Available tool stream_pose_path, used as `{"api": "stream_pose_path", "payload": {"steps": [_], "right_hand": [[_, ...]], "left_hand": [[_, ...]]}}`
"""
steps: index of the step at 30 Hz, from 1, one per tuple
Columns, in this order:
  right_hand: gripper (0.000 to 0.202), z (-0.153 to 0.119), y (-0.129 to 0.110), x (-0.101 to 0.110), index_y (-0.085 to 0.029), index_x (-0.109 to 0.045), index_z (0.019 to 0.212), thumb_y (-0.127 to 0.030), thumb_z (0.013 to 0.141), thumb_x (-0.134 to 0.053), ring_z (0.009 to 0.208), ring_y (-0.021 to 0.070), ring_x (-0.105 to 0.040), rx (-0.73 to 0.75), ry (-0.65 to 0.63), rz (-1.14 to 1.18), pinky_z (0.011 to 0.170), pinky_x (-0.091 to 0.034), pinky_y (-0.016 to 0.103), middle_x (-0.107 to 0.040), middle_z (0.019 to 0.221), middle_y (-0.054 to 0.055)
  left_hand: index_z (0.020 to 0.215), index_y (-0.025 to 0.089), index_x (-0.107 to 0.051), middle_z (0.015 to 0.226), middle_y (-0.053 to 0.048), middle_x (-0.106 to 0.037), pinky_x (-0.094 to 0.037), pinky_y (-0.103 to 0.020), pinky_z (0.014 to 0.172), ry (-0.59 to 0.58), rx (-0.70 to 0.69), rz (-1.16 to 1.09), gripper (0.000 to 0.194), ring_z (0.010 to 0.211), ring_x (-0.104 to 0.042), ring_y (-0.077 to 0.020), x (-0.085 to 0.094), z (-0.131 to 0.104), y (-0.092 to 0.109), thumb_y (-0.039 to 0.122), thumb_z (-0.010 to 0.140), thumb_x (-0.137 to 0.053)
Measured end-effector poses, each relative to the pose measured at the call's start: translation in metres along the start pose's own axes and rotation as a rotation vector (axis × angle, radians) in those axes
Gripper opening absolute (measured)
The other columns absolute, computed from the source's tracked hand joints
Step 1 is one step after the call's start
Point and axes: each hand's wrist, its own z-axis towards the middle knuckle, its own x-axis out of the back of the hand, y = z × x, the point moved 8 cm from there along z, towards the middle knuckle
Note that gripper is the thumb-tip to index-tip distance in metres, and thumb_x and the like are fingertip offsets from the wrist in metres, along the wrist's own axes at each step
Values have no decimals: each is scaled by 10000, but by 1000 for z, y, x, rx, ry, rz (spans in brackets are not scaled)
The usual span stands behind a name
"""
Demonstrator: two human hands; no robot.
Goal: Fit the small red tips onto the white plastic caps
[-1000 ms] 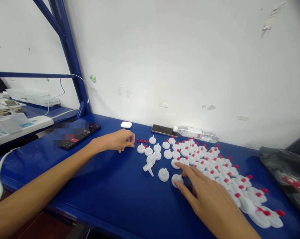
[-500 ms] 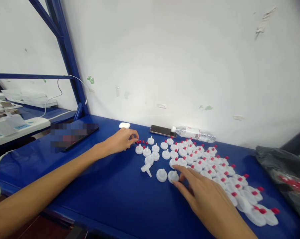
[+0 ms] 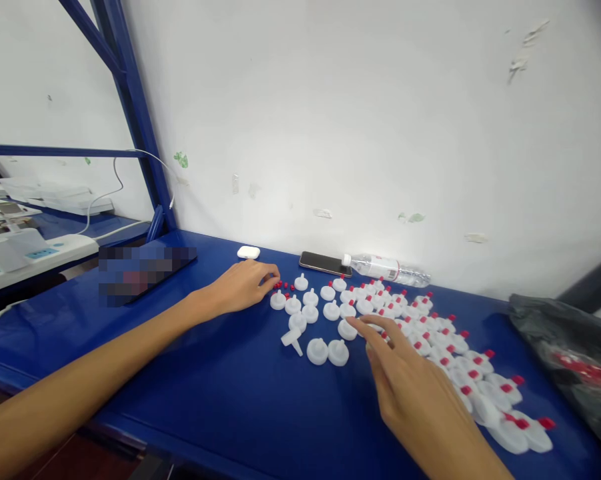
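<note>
My left hand (image 3: 248, 285) is at the far side of the blue table, fingers curled together beside several small red caps (image 3: 285, 286). Whatever its fingertips hold is hidden. Just in front of it stand several white nozzle lids (image 3: 293, 305) with bare spouts, and one lid (image 3: 291, 337) lies tipped over. My right hand (image 3: 405, 373) hovers with thumb and index finger apart, its index fingertip close to a white nozzle lid (image 3: 347, 329). To its left, two bare nozzle lids (image 3: 338, 353) stand side by side.
Many red-capped nozzle lids (image 3: 480, 363) spread across the right side. A phone (image 3: 324, 263), a plastic bottle (image 3: 385, 268) and a white case (image 3: 248, 253) lie along the wall. A dark bag (image 3: 565, 353) sits far right; a dark flat device (image 3: 145, 275) rests left.
My right hand has come away from a bare nozzle lid, which has shifted left against its neighbour. The index finger now points at a lid farther back. My left hand has barely moved, its fingers drawn closer.
</note>
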Motion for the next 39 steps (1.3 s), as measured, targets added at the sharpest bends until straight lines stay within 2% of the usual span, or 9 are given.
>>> {"api": "stream_pose_path", "payload": {"steps": [3,5,12,20,26,30,33,36,39], "right_hand": [[721,-4,-3,-8,-215,-450,1515,-50,828,-304,544,166,-711,73,-57,-51,461,-582,343,-437,1579,101],[761,-6,-5,-14,-191,-437,1526,-27,793,-312,557,170,-720,104,-98,-64,469,-582,330,-454,1566,103],[377,3,-2,3,-268,-681,1228,-273,1008,-374,708,222,-768,14,52,-58,431,-544,310,-730,1248,16],[378,2,-3,15,-291,-734,1018,-332,1050,-359,610,188,-745,35,164,-52,416,-456,280,-796,973,-21],[273,0,-1,34,-289,-686,932,-448,1031,-488,545,138,-691,-50,288,113,475,-425,259,-759,834,-50],[195,-2,-16,39,-254,-670,956,-372,1031,-534,510,103,-646,92,305,198,506,-440,229,-734,809,-37],[116,-3,-31,40,-243,-656,1009,-278,1032,-548,580,97,-680,235,274,292,599,-491,200,-734,828,-29],[81,-4,-36,44,-246,-644,989,-243,1022,-570,638,80,-702,277,276,391,621,-500,173,-741,844,-37],[44,-5,-39,53,-235,-647,1007,-208,996,-614,679,82,-717,310,345,447,623,-515,163,-752,842,-36]], "left_hand": [[965,241,-701,805,-12,-745,-377,-287,618,31,2,16,274,696,-642,-186,3,-1,4,347,971,-448],[938,242,-693,794,-9,-734,-372,-289,618,56,8,27,274,694,-634,-185,6,-2,6,334,971,-437],[864,217,-638,787,-39,-711,-335,-309,602,154,72,84,294,674,-606,-201,18,-5,2,332,977,-393],[795,216,-612,677,-39,-664,-282,-309,547,177,117,88,277,566,-557,-198,15,-3,-10,316,960,-413],[956,202,-610,854,-24,-688,-431,-298,736,282,-100,-28,328,764,-605,-165,27,-16,29,301,1029,-307],[1066,180,-619,870,-51,-680,-449,-313,711,360,-491,-111,241,796,-602,-182,24,-47,79,343,984,-463],[1182,182,-582,898,-58,-697,-452,-299,617,315,-742,-174,350,782,-636,-179,9,-72,114,424,929,-583],[1247,154,-538,899,-59,-709,-462,-285,569,379,-820,-164,455,744,-658,-162,4,-84,132,440,908,-641],[1200,169,-557,878,-35,-712,-451,-262,544,431,-807,-111,334,729,-672,-141,2,-84,134,320,918,-653]]}}
